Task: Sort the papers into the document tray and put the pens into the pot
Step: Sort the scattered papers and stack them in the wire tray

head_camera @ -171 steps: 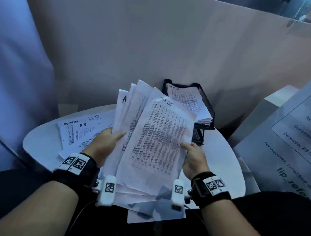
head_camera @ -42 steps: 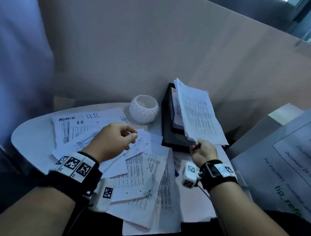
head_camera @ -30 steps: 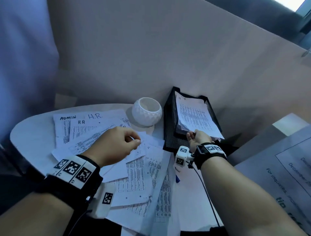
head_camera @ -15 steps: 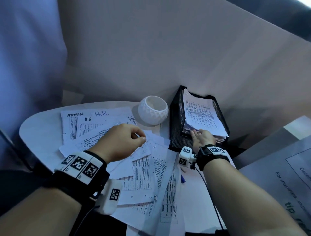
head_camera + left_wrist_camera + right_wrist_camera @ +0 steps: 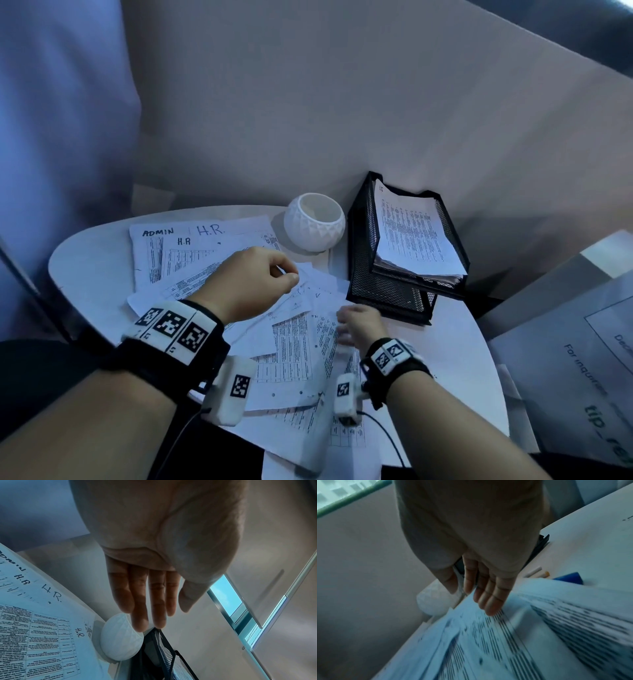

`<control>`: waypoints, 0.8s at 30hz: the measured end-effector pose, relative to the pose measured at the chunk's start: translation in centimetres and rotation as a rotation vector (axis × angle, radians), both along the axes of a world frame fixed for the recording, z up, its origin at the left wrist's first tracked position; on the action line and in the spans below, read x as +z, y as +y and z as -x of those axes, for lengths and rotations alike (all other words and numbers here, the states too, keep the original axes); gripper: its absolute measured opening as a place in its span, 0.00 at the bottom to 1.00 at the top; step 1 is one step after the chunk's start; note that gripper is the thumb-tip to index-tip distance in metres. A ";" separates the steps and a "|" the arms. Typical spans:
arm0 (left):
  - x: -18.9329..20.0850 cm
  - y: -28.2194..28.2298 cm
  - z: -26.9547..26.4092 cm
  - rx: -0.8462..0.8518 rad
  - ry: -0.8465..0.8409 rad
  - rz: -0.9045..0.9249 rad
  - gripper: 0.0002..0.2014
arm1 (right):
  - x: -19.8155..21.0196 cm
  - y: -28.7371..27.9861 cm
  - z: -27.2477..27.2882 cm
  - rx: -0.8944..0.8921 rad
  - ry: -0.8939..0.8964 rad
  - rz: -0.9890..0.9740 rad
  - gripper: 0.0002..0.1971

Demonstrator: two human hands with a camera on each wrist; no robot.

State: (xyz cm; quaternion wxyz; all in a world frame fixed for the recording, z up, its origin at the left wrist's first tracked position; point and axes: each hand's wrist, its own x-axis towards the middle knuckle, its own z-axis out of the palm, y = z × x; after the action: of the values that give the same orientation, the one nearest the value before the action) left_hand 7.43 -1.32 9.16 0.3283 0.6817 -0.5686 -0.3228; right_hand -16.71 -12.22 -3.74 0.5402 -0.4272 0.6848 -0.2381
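Two hands were in view, and neither held anything. Our left hand [image 5: 251, 281] hovered over the loose papers [image 5: 291, 353] with fingers lightly bent in the head view and nearly straight in the wrist view. Our right hand [image 5: 359, 325] was low over the same pile, fingers extended [image 5: 488, 599], with nothing gripped.

We judged the step to be fetching the next sheet. The next move called for pinching one single top sheet and carrying it to the document tray [image 5: 363, 246], which stood just beyond our right hand, with sheets already on its upper level.

We counted one tray and one pot [image 5: 314, 222], empty, ahead of our left hand. The papers overlapped too much to count. Two thin pens [image 5: 537, 573] showed near our right hand.
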 end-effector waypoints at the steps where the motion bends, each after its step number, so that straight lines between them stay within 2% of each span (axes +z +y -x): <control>1: -0.1 0.0 -0.1 0.004 0.000 -0.002 0.04 | -0.9 0.6 -0.5 0.059 0.061 -0.039 0.08; 5: -0.1 0.1 -0.6 0.025 0.004 -0.001 0.04 | -3.1 2.6 -2.8 0.175 0.359 0.032 0.13; 9: -0.3 0.1 -0.7 0.027 0.005 -0.002 0.05 | -3.1 4.4 -4.4 0.240 0.485 0.087 0.22; 13: -0.7 0.1 -0.7 0.014 -0.006 -0.016 0.04 | -3.1 5.4 -4.9 0.338 0.594 0.098 0.19; 16: -0.8 0.1 -0.7 0.011 0.000 -0.022 0.04 | -2.8 5.8 -4.6 0.353 0.598 0.102 0.14; 19: -1.0 0.1 -0.7 0.014 0.008 -0.031 0.04 | -2.2 5.8 -3.7 0.286 0.545 0.133 0.07; 24: -1.7 0.2 -0.5 0.006 -0.010 -0.064 0.04 | -0.4 5.0 -0.1 0.026 0.348 0.224 0.09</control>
State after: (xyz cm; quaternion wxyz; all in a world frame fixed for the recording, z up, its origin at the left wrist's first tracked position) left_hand 7.95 -1.08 7.50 0.3043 0.6950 -0.5576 -0.3367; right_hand -16.59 -7.27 -4.17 0.3661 -0.5280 0.7314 -0.2285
